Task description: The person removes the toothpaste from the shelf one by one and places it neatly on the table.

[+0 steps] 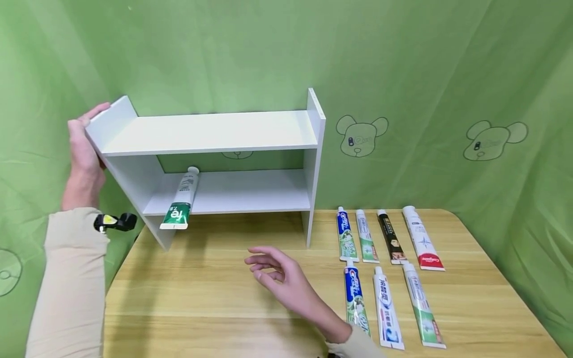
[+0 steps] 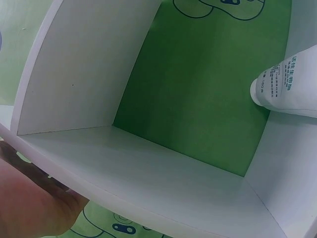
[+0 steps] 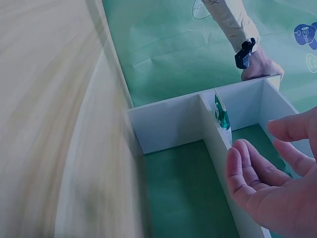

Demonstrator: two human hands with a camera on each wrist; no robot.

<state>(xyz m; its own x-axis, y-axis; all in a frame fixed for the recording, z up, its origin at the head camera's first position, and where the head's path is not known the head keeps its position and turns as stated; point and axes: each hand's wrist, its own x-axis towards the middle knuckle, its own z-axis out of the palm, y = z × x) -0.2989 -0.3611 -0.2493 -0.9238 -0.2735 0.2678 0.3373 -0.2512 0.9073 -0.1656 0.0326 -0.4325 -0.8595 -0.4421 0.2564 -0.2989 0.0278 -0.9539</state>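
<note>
A white two-tier shelf [image 1: 206,134] stands at the back left of the table. My left hand [image 1: 85,149] grips the outer edge of its left side panel; in the left wrist view part of that hand [image 2: 39,198] shows behind the panel, its fingertips mostly hidden. On the lower board lies a white and green toothpaste tube [image 1: 182,196], its green crimped end jutting past the front edge. My right hand [image 1: 286,281] hovers in front of the shelf, fingers loosely bent and holding nothing. The right wrist view shows this hand [image 3: 277,183] before the shelf and the tube's green end [image 3: 221,113].
Several toothpaste tubes lie in two rows on the right of the wooden table [image 1: 201,288], among them a red-ended Colgate tube [image 1: 423,239], a black tube [image 1: 391,237] and a blue-green Crest tube [image 1: 355,298]. A green curtain [image 1: 403,64] hangs behind.
</note>
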